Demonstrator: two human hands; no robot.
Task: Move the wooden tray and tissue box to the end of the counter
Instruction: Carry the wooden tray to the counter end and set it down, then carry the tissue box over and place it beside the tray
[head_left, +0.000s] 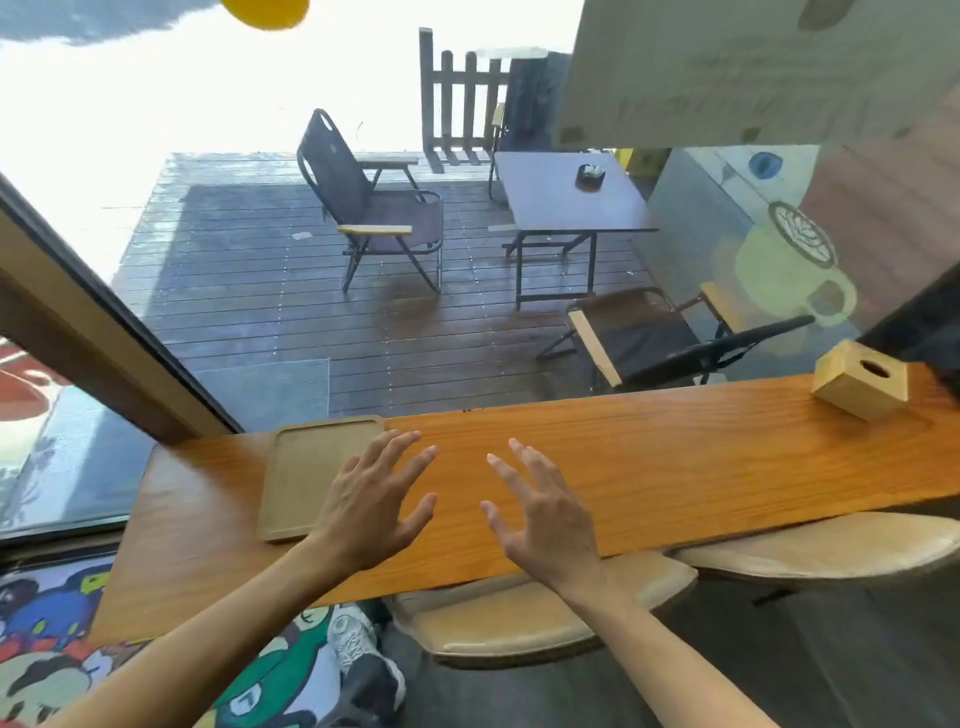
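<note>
A: Hovering over counter (649, 467), both hands. Left hand (371, 512) spreading fingers wide, gripping nothing. Right hand (545, 514) likewise splaying, holding nothing.

B: Locating wooden tray?

A: Lying flat on counter at 10 o'clock from left hand, palm heel overlapping tray's right edge. Wooden tray (306, 475) running long axis roughly 12-to-6, near edge to far edge of counter. Touching or just hovering: unable to tell.

B: Tissue box?

A: Sitting far off at 2 o'clock from right hand, well apart, near counter's right end. Tissue box (860, 382) standing upright, oval slot facing up, skewed to counter edge.

B: Nearer hand for each?

A: Left for tray, clearly. Right for box, though needing long reach or step along counter.

B: Progress?

A: Judging barely started, neither item gripped yet. Likely taking tray first, being right under left fingers.

B: Risk?

A: Possibly tray sliding off near edge if pushed one-handed.
</note>
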